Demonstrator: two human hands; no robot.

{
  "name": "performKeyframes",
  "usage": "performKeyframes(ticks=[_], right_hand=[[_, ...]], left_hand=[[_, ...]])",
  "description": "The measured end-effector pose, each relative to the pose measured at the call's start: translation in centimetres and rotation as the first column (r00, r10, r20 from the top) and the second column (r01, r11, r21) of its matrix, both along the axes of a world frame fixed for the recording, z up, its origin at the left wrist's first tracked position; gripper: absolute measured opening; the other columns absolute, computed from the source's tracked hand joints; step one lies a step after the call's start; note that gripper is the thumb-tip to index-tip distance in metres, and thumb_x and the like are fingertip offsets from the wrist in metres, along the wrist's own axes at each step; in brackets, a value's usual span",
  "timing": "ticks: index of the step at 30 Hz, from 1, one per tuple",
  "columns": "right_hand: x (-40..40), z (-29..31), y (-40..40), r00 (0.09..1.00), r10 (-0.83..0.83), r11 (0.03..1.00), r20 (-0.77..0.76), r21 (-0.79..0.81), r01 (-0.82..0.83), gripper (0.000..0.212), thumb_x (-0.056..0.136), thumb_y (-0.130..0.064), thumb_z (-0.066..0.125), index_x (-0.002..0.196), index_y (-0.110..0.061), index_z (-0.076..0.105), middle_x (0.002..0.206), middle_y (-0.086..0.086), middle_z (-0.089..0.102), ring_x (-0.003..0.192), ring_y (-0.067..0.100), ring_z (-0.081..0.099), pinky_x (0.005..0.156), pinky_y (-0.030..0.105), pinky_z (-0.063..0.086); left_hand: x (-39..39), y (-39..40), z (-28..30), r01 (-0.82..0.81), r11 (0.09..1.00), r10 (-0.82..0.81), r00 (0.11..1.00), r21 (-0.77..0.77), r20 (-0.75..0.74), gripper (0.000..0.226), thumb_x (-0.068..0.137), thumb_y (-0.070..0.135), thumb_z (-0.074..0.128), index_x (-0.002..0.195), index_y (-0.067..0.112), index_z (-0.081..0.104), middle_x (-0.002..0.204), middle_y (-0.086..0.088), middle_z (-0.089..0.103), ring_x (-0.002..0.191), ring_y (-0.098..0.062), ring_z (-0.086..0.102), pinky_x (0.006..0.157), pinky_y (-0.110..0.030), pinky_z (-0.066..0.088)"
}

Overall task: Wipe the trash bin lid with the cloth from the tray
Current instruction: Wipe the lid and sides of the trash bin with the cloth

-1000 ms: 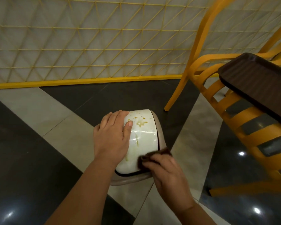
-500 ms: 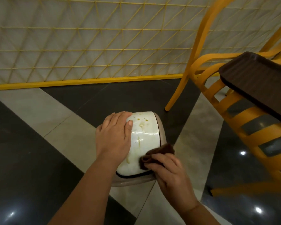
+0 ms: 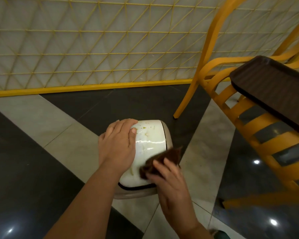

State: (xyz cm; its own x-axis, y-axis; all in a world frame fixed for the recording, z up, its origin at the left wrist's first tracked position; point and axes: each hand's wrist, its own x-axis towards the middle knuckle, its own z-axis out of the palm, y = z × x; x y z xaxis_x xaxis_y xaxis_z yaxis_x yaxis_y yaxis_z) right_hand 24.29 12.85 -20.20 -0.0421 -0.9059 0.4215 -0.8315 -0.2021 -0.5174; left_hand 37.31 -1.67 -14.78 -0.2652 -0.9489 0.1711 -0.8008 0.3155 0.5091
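Head view: wiping a grubby bin lid, one hand steadying, the other scrubbing

Left hand (image 3: 118, 145) lies flat with straight fingers on the lid's 9 o'clock side, holding nothing, while the right hand (image 3: 169, 180) pinches a dark brown cloth (image 3: 160, 161) bunched against the 4 o'clock edge of the white trash bin lid (image 3: 149, 140). Bin sits on the tiled floor (image 3: 41, 121), tray (image 3: 273, 90) up at 2 o'clock on a yellow chair (image 3: 248, 128). Cloth looks soft and floppy, so I'd keep it wadded. Lid looks glossy, stiff plastic, probably slippery and light, so press down while you scrub or it'll likely wobble. Yellowish stains remain at 12 o'clock
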Motion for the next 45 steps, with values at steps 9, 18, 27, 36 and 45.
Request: performKeyframes(ticks=[9, 18, 27, 36, 45], right_hand=[[-2.7, 4.7, -6.5, 0.998, -0.059, 0.996, -0.002, 0.07, 0.059, 0.04, 0.092, -0.011, 0.047, 0.127, -0.026, 0.058, 0.143, -0.002, 0.048, 0.138, 0.011, 0.03, 0.113, 0.017, 0.013], [-3.0, -0.9, 1.7, 0.94, 0.263, 0.965, -0.219, 0.047, -0.259, 0.03, 0.102, -0.026, 0.04, 0.114, -0.027, 0.068, 0.131, -0.006, 0.06, 0.127, 0.013, 0.048, 0.102, 0.036, 0.044], [-2.5, 5.5, -6.9, 0.99, -0.066, 0.997, 0.122, 0.054, 0.06, 0.031, 0.092, -0.015, 0.05, 0.115, -0.028, 0.067, 0.129, -0.009, 0.058, 0.125, 0.006, 0.043, 0.11, 0.012, 0.022], [-0.2, 2.6, -1.2, 0.992, -0.085, 0.996, 0.094, 0.015, 0.083, 0.027, 0.098, -0.025, 0.042, 0.115, -0.036, 0.06, 0.136, -0.007, 0.052, 0.132, 0.016, 0.04, 0.111, 0.029, 0.032], [-2.4, 6.7, -8.2, 0.922, -0.224, 0.968, 0.315, 0.181, 0.173, 0.03, 0.096, -0.017, 0.048, 0.114, -0.035, 0.064, 0.124, -0.019, 0.056, 0.121, 0.001, 0.047, 0.106, 0.023, 0.036]], left_hand=[[-0.1, 0.0, -0.1, -0.001, 1.0, 0.001, 1.0, -0.005, 0.02, 0.035, 0.099, 0.036, 0.024, 0.126, 0.037, 0.046, 0.131, 0.013, 0.05, 0.129, -0.012, 0.035, 0.098, -0.037, 0.032], [0.1, 0.1, 0.0, 0.016, 1.0, -0.016, 1.0, 0.025, 0.011, 0.033, 0.099, 0.035, 0.027, 0.126, 0.038, 0.045, 0.132, 0.015, 0.048, 0.128, -0.011, 0.034, 0.101, -0.037, 0.029], [0.2, -0.2, -0.3, 0.028, 1.0, -0.028, 0.999, 0.0, 0.028, 0.033, 0.099, 0.037, 0.027, 0.126, 0.037, 0.046, 0.131, 0.012, 0.05, 0.127, -0.012, 0.037, 0.098, -0.037, 0.033], [0.7, -0.4, 0.0, 0.132, 0.991, -0.132, 0.991, 0.036, 0.008, 0.037, 0.093, 0.041, 0.023, 0.122, 0.042, 0.046, 0.129, 0.02, 0.049, 0.128, -0.006, 0.034, 0.098, -0.036, 0.031], [0.6, 0.1, 0.4, 0.117, 0.992, -0.118, 0.993, 0.036, 0.021, 0.041, 0.092, 0.044, 0.022, 0.124, 0.041, 0.047, 0.133, 0.017, 0.049, 0.131, -0.008, 0.033, 0.105, -0.038, 0.031]])
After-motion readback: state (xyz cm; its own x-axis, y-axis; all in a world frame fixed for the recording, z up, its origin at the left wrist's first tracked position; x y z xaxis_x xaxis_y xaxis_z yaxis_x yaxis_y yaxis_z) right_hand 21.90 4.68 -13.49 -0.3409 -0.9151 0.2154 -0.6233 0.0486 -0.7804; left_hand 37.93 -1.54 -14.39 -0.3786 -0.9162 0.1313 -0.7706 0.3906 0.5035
